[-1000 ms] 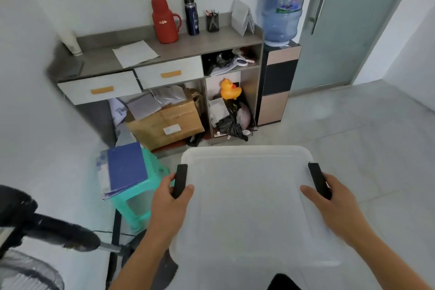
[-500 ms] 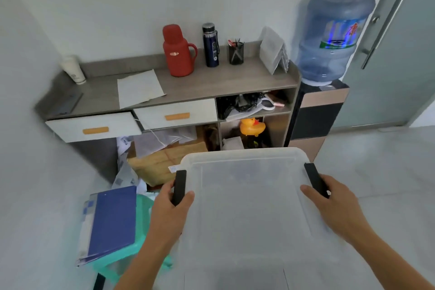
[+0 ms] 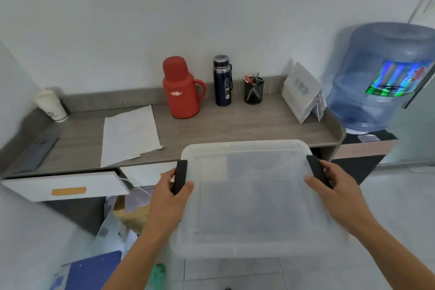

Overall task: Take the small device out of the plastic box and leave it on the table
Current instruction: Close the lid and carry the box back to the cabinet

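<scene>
I carry a translucent plastic box (image 3: 254, 198) with its lid on, held in the air in front of the grey table (image 3: 211, 129). My left hand (image 3: 168, 198) grips the black clip on the box's left side. My right hand (image 3: 334, 190) grips the black clip on the right side. The box's far edge reaches the table's front edge. Dim shapes show through the lid, and I cannot make out the small device.
On the table stand a red thermos (image 3: 181, 88), a dark bottle (image 3: 222, 80), a pen cup (image 3: 253, 90), a paper sheet (image 3: 130, 134), a white cup (image 3: 50, 106) and cards (image 3: 302, 92). A water bottle (image 3: 381, 77) is at right. A drawer (image 3: 66, 186) hangs open lower left.
I have walked toward the table with the box in both hands. The table has grown larger and nearer, and the box's far edge now meets its front edge.
</scene>
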`<state>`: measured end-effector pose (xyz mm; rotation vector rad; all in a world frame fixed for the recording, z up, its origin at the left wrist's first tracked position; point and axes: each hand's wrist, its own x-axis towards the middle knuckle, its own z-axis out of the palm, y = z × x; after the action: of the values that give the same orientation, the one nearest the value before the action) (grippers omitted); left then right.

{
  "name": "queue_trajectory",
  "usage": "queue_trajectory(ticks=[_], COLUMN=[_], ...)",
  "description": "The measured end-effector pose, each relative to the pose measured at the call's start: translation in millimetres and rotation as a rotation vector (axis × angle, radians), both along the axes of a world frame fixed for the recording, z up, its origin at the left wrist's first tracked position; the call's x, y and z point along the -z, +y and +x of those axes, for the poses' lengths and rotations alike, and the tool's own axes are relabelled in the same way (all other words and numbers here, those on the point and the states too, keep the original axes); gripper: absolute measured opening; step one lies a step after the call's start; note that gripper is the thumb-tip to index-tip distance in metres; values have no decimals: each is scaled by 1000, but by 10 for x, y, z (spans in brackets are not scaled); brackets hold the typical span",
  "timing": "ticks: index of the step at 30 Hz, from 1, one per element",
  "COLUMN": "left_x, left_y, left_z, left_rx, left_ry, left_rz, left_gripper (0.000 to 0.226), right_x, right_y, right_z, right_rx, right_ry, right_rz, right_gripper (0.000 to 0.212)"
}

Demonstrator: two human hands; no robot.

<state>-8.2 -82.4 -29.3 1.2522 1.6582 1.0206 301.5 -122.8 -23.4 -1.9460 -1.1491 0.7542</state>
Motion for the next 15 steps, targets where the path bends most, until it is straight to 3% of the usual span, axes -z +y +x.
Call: queue_trajectory(ticks=[6, 15], left_x=[-152, -168], left_y=[1101, 2297], left_z=[110, 395], left_rx=[41, 17], left_ry=[7, 14], left_rz=[36, 86], left_gripper=[33, 43], right_x=[-132, -150], right_y=[944, 2380], right_z=[95, 383], right_rx=[53, -74], right_ry=[-20, -93], right_rz=[21, 32], right_gripper=[57, 60])
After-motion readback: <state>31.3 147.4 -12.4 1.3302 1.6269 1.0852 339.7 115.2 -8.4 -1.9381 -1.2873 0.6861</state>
